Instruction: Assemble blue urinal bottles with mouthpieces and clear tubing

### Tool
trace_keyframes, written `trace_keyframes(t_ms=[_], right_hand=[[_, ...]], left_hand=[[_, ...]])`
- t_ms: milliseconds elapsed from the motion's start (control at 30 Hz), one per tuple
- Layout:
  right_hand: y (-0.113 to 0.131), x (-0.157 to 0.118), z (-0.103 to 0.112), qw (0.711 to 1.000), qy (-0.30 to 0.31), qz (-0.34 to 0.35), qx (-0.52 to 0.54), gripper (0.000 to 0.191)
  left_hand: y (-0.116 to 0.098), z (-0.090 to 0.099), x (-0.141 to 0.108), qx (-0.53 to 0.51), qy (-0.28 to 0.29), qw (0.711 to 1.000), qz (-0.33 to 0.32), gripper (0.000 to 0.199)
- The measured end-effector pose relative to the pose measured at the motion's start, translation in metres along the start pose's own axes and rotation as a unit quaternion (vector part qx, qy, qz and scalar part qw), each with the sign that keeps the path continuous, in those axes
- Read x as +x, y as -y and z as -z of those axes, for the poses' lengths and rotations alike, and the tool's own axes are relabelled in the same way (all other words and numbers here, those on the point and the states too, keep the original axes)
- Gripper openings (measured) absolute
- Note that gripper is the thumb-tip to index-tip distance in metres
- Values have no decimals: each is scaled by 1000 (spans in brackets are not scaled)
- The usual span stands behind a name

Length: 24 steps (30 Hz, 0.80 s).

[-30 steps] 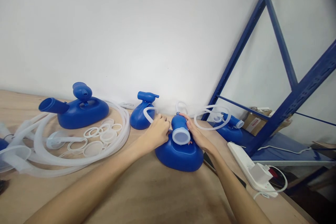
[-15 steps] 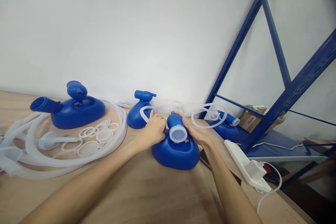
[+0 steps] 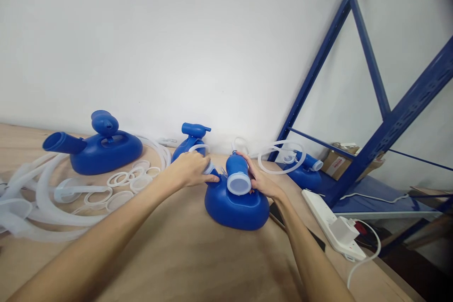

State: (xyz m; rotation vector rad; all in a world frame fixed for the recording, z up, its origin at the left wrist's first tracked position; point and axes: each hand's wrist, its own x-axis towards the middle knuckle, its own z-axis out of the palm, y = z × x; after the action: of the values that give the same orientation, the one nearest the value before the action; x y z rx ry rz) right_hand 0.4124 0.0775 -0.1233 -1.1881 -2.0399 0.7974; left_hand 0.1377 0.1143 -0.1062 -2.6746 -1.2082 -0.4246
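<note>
**A:** Head camera, looking down a wooden workbench (image 3: pixel 184 255) against a white wall: what are the hands doing?

**B:** Both reach forward, forearms long in the frame, meeting at a blue plastic bottle (image 3: pixel 236 204) lying on the bench just right of centre. The right hand (image 3: pixel 261 180) is wrapped around the bottle's neck, fingers curled over the top, just behind its white cap (image 3: pixel 239 183), which faces the camera. The left hand (image 3: pixel 189 170) is closed in a pinch on a small clear fitting (image 3: pixel 209 168) at the bottle's left shoulder, fingertips touching the blue body.

**A:** So the hands are together?

**B:** Close, not touching. The neck sits between them.

**A:** What surrounds them?

**B:** Just behind the left hand, a second, smaller blue bottle (image 3: pixel 187 144) stands near the wall with a spout on top; a loop of clear tube curves in front of it, partly hidden by the knuckles. Well to the left lies a larger blue bottle (image 3: pixel 102 148) with a long spout, ringed by coils of translucent hose (image 3: pixel 46 198). White rings and lids (image 3: pixel 123 181) are scattered on the bench inside those coils.

**A:** And to the right?

**B:** Another blue bottle (image 3: pixel 305 172) with a tube loop rests beyond the bench edge, beside a blue steel rack (image 3: pixel 385 118). A white power strip (image 3: pixel 332 224) lies along the bench's right edge, a plug in it, near the right forearm.
</note>
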Motion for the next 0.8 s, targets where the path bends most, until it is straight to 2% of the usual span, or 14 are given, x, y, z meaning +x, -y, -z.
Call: trace_keyframes(t_ms=[67,100,200,267,400,533,700,800], right_hand=[[-1,1,-2,999,21,27,4,153],[-1,1,-3,999,25,32,-5,159],[3,0,-8,998,0,8,-57,155],[6,-2,-11,997,-13,-7,-70,147],[11,-1,-15,999,-23,-10,-47,146],[9,0,-14,999,-26,-11,-25,145],[7,-5,-5,999,-27,0,-47,143],[7,-7,-2,998,-9,5,-67,137]], left_hand=[[1,-2,-1,10,2,1000,4,58],[1,-4,-1,26,-9,1000,-14,56],[3,-15,0,62,-43,991,-109,46],[6,-24,1,56,-51,987,-144,41],[13,-34,3,39,-46,989,-137,36],[20,-33,3,6,-37,993,-111,32],[25,-16,2,-54,-20,997,-52,47],[26,5,-1,-112,45,992,-27,43]])
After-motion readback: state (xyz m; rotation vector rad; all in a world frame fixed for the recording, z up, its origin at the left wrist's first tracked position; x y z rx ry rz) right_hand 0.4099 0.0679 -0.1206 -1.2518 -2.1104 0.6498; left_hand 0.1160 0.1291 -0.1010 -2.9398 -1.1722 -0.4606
